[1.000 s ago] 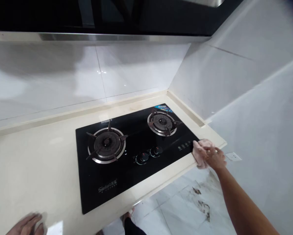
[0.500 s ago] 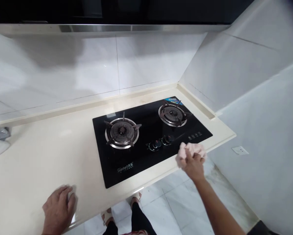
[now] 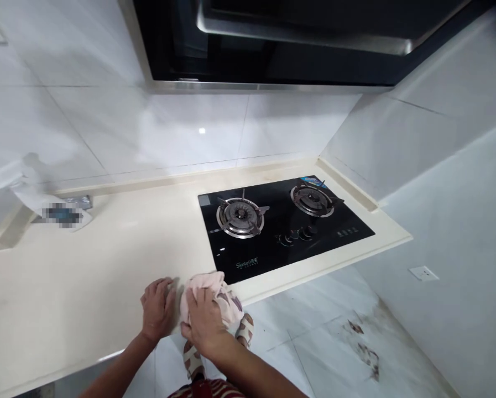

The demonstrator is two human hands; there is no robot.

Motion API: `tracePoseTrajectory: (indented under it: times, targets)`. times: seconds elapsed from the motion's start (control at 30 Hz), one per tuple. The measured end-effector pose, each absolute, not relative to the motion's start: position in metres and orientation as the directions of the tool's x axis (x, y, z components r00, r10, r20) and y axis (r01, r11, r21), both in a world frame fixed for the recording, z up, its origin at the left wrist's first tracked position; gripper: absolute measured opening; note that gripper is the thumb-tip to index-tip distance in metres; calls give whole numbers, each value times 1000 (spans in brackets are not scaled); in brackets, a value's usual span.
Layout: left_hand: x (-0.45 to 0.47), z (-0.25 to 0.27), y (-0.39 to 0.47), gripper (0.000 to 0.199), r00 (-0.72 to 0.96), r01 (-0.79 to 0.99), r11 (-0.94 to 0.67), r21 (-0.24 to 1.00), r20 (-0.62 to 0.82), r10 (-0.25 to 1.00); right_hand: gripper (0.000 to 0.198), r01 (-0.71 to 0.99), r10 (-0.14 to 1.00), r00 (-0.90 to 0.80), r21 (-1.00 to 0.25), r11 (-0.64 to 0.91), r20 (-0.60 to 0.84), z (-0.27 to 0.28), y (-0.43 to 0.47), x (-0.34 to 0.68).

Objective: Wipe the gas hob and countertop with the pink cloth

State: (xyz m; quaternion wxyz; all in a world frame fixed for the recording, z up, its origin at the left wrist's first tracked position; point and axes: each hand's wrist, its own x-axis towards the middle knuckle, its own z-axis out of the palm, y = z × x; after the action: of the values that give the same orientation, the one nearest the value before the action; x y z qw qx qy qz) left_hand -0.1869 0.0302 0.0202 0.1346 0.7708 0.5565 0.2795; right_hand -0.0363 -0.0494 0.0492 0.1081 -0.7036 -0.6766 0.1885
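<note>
My right hand presses a pale pink cloth with darker patches against the counter's front edge, fingers closed over it. The cloth lies beside the front left corner of the black glass gas stove, partly hanging over the edge. Just left of it, my left hand rests on the cream countertop with its fingers loosely bent and holding nothing. On the stove are a left burner, a right burner and two control knobs at the front.
A dark range hood hangs over the stove. At the far left is a white bottle, its label blurred, beside a grey packet. A wall socket sits at right. Brown stains mark the tiled floor.
My right hand has moved the cloth left along the front edge, from the stove's right side to its left corner. The view has shifted left, and both hands are now close together.
</note>
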Motion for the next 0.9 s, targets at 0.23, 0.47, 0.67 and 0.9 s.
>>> tracePoseTrajectory:
  times: [0.23, 0.47, 0.67, 0.9]
  targets:
    - [-207, 46, -23, 34, 236, 671, -505, 543, 490, 839, 49, 752, 1000, 14, -659, 0, 16, 56, 9, -64]
    - [-180, 50, -44, 61, 416, 718, -580, 385, 431, 801, 39, 673, 949, 248, -739, -23, 196, 44, 13, 21]
    - [-153, 23, -25, 80, 435, 820, -483, 308, 215, 875, 39, 765, 824, 452, -623, -163, 340, 11, -37, 90]
    - [-135, 36, 22, 46, 428, 840, -456, 294, 159, 890, 36, 876, 837, 385, -439, -199, 389, -17, -46, 93]
